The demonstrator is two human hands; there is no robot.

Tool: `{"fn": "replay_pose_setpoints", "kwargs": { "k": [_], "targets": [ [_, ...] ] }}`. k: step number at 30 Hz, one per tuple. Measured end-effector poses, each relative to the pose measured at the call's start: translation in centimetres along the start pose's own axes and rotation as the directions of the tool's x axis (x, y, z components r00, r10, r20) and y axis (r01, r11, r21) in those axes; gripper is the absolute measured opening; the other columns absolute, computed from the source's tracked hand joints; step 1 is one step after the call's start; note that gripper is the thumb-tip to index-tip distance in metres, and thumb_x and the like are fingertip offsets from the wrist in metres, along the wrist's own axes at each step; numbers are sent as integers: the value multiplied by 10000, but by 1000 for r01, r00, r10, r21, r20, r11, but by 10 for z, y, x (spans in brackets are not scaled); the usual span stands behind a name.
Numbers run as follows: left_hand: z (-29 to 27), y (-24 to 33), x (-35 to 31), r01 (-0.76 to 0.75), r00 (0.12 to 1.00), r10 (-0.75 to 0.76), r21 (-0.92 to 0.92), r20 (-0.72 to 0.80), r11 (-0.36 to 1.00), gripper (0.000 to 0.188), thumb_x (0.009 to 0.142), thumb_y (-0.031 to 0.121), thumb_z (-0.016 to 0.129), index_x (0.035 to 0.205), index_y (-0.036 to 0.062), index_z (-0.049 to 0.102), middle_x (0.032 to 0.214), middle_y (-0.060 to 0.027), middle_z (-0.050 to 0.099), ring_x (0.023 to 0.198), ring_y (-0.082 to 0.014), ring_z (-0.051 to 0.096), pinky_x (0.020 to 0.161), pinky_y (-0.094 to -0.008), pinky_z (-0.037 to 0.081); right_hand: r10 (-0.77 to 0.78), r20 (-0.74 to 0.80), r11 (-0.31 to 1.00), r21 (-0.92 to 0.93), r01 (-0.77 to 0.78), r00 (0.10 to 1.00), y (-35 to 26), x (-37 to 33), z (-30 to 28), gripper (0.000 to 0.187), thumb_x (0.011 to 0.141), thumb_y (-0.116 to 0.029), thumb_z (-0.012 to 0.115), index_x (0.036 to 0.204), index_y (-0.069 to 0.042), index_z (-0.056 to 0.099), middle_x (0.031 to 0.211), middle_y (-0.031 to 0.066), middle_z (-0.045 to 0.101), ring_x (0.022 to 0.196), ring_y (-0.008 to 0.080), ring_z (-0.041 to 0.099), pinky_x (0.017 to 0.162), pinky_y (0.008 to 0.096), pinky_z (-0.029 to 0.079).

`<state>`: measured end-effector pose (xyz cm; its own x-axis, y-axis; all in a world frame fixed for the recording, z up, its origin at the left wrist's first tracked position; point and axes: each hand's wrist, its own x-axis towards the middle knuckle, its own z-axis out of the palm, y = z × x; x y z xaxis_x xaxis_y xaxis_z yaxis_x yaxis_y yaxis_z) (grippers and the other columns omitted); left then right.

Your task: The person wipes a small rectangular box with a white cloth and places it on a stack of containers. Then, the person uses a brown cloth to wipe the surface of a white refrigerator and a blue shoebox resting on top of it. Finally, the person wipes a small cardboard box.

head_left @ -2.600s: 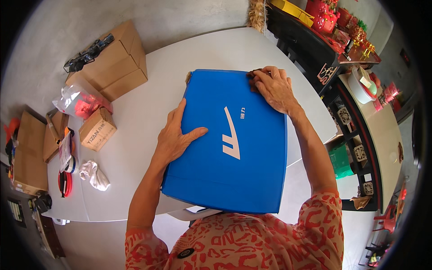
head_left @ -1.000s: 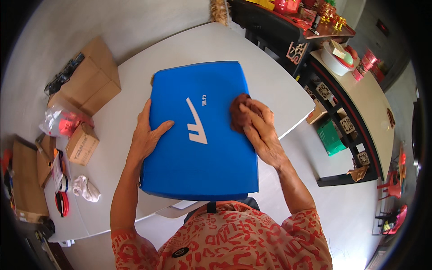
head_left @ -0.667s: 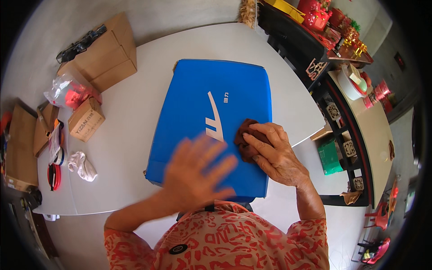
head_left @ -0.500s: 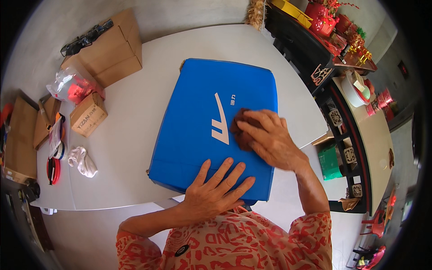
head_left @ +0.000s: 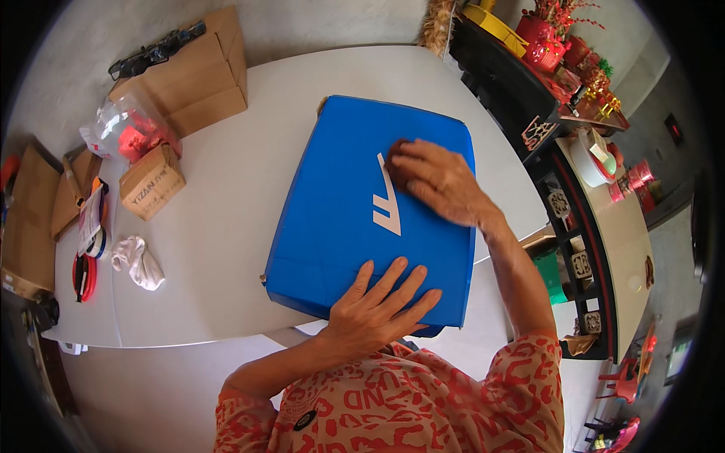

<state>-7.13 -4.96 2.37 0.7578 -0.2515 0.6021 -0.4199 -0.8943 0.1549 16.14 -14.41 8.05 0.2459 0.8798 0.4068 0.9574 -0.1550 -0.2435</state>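
A large blue cardboard box (head_left: 340, 189) with a pale printed mark lies on the white table, its near edge reaching past the table's front. Spread flat on the box's near part is my left hand (head_left: 376, 306), fingers apart, holding nothing. My right hand (head_left: 442, 181) is closed around a dark brown cloth (head_left: 396, 160), pressed on the lid beside the upper end of the pale mark. Most of the cloth is hidden under the fingers.
On the white table (head_left: 215, 264) at left stand a small brown carton (head_left: 152, 181), a clear bag with red contents (head_left: 136, 136), a white crumpled cloth (head_left: 137, 263) and a larger open carton (head_left: 192, 83). A black shelf unit (head_left: 578, 249) stands to the right.
My right hand has slid the brown cloth away from me, up along the lid. My left hand stays flat on the box's near part. The whole view has shifted slightly.
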Motion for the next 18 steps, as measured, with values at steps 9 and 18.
{"fn": "replay_pose_setpoints", "kwargs": {
  "k": [9,18],
  "targets": [
    [1,1,2,-20,999,20,-7,-44,1000,497,771,439,708,1218,238,631,1269,-103,580,1184,-299,544,959,-520,428,-95,152,989,131,75,984,-66,-44,2,362,913,-294,532,1251,-170,569,1391,86,444,1302,297,377,1003,468,319],
    [10,0,-7,-17,999,18,14,-41,1000,541,797,486,677,1278,261,575,1323,-94,549,1221,-305,517,1033,-528,344,104,86,994,-31,-102,991,-3,22,21,367,925,-272,507,1284,-195,528,1401,83,406,1261,293,369,1007,451,299]
  ]
}}
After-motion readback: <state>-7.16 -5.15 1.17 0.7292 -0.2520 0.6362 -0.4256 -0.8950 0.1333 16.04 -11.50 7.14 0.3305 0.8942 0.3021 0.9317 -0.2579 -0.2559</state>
